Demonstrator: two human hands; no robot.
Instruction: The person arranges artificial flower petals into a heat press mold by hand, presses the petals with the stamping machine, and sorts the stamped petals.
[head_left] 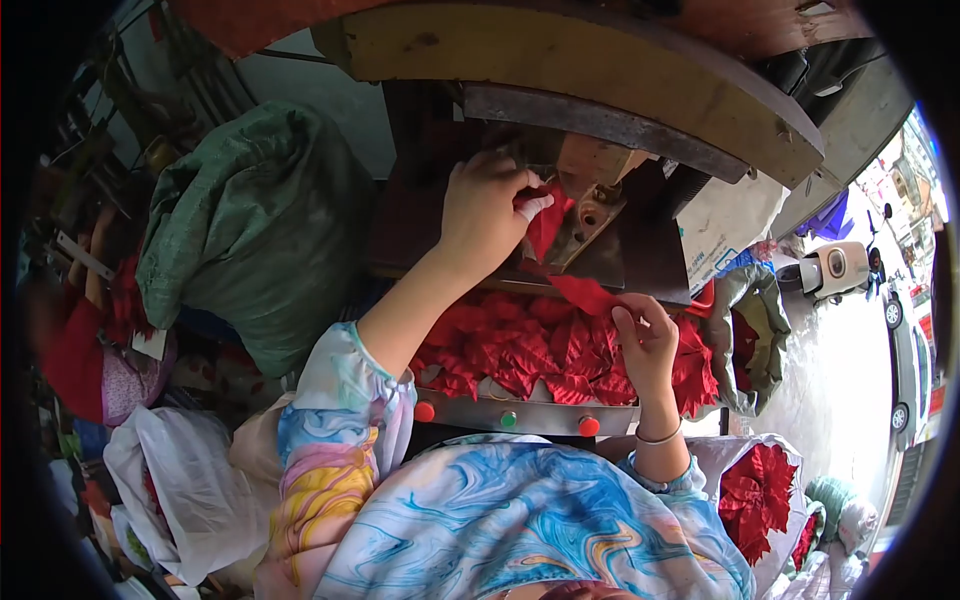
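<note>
My left hand (490,205) is closed, its fingertips pinching a red fabric petal (546,225) beside the metal die (592,218) of a machine. Lower and to the right, my right hand (648,335) grips another red fabric petal (583,294) between thumb and fingers; this petal points up and left toward the machine. Directly below both hands lies a heap of red fabric poinsettia petals (520,345) along the machine's front ledge. Part of the left fingertips is in shadow, so their exact contact with the die is hidden.
A heavy machine beam (590,70) arches over my hands. The front panel (470,412) carries red and green buttons. A green sack (260,230) bulges at left; a bag of red poinsettias (760,490) sits at lower right. Another person's arm (95,250) shows at far left.
</note>
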